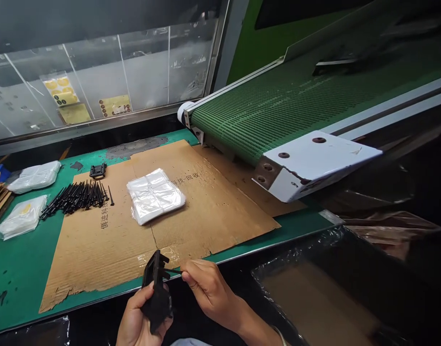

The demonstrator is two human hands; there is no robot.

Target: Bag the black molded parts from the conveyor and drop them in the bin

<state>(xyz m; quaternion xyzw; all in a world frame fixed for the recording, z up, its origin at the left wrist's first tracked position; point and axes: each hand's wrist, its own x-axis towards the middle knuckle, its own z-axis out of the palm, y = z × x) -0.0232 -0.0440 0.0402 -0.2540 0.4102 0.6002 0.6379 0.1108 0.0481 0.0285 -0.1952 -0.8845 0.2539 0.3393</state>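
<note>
My left hand (139, 315) is closed around a black plastic part (156, 288), held upright and tilted just off the table's front edge. Thumb and fingers of my right hand (209, 286) pinch a thin black pin (174, 271), its far end at the side of the part; whether it sits inside cannot be seen. Beyond them, a stack of clear plastic bags (154, 196) lies on a flattened cardboard sheet (206, 216). A pile of black pins (79, 197) lies to the left, with a small black plastic frame (98, 170) behind it.
A green conveyor belt (263, 115) slopes down from the right, its white end cover (321, 161) jutting over the green table (22, 269). More bag packs (35, 177) lie at the left. A plastic-lined box (314, 298) stands at the lower right.
</note>
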